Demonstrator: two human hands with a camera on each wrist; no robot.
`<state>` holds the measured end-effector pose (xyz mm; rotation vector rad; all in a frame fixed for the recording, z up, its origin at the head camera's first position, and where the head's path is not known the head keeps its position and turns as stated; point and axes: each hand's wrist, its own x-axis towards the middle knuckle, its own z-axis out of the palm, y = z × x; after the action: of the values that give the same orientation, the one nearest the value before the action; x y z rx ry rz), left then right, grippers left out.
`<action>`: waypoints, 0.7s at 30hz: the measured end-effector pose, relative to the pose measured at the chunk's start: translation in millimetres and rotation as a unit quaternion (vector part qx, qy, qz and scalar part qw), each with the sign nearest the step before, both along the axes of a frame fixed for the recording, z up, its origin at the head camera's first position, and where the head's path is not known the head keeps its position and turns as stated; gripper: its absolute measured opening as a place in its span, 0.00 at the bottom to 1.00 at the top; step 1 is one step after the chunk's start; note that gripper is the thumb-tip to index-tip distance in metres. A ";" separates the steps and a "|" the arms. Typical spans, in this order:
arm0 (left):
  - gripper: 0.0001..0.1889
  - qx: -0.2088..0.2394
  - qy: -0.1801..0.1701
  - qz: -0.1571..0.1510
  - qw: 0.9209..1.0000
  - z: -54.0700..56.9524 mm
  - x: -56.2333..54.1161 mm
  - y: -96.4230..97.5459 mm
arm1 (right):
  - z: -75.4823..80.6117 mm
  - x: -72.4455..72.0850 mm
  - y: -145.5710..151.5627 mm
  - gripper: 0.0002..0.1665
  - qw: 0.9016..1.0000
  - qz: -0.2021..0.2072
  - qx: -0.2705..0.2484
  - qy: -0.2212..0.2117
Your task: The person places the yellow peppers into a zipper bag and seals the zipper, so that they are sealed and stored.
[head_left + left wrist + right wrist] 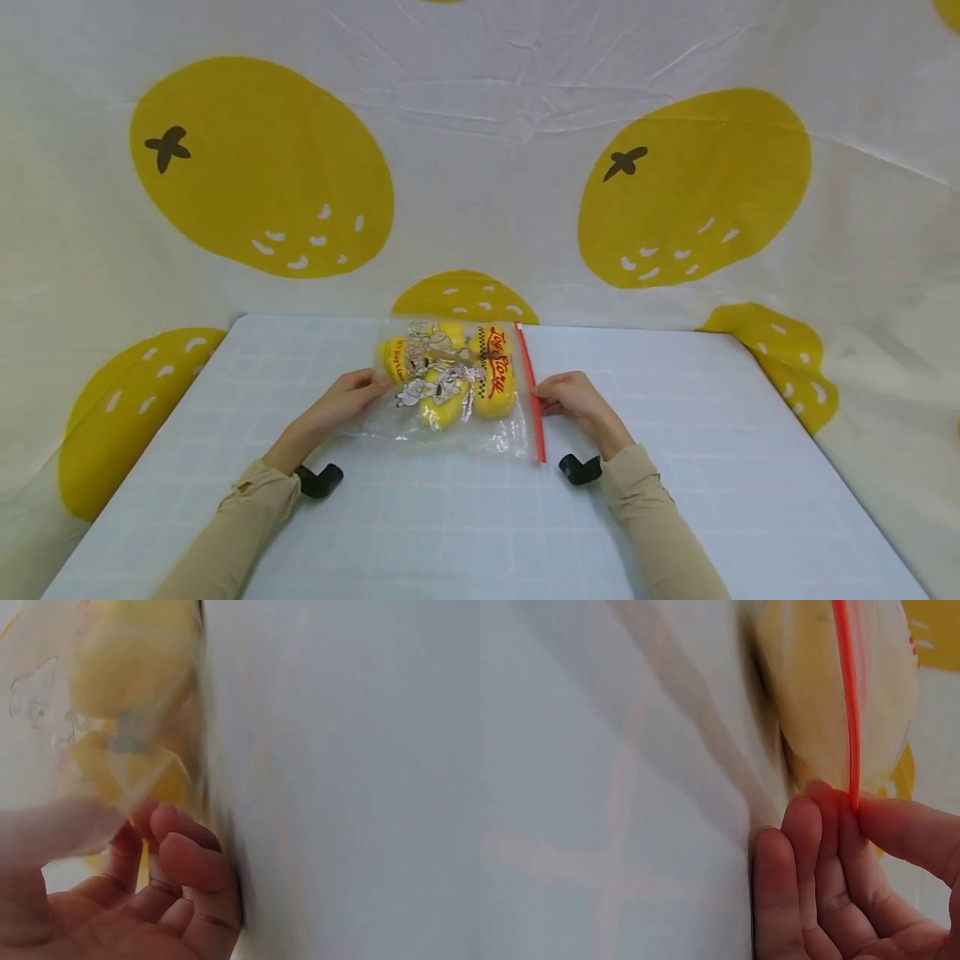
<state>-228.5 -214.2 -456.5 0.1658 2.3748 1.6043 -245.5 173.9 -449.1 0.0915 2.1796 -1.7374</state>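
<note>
A clear plastic zip bag with cartoon figures and "Toy Story" lettering lies across the middle of the table, its red zip edge to the right. Several yellow rounded things show through the plastic. At the bag's left side the left hand pinches the plastic between thumb and fingers, as the left wrist view also shows. The right hand pinches the red zip edge near its middle, with thumb on one side and fingertips on the other.
A pale blue, faintly checked cloth covers the table. Behind it hangs a white curtain printed with large yellow fruit. A black wrist-worn piece shows by the left sleeve, another by the right sleeve.
</note>
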 end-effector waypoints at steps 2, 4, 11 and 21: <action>0.13 0.015 0.001 0.005 1.000 -2.0 -5.4 12.3 | -1.1 -3.3 18.5 0.14 1.000 -0.008 -0.005 -0.002; 0.12 0.033 0.000 0.005 0.999 -4.2 -9.3 19.7 | -1.6 -4.6 33.1 0.14 1.000 -0.016 -0.010 -0.004; 0.09 0.093 -0.050 0.018 0.994 -14.8 -10.1 18.8 | -4.2 -0.2 49.3 0.12 0.999 -0.017 -0.038 -0.010; 0.09 0.154 -0.062 0.052 0.985 -16.1 -7.4 12.3 | -5.1 1.7 44.8 0.13 1.000 0.002 -0.016 -0.003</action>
<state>-235.9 -201.9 -472.7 0.0005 2.0625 1.9646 -243.8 218.6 -454.2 0.0849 2.1461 -1.7674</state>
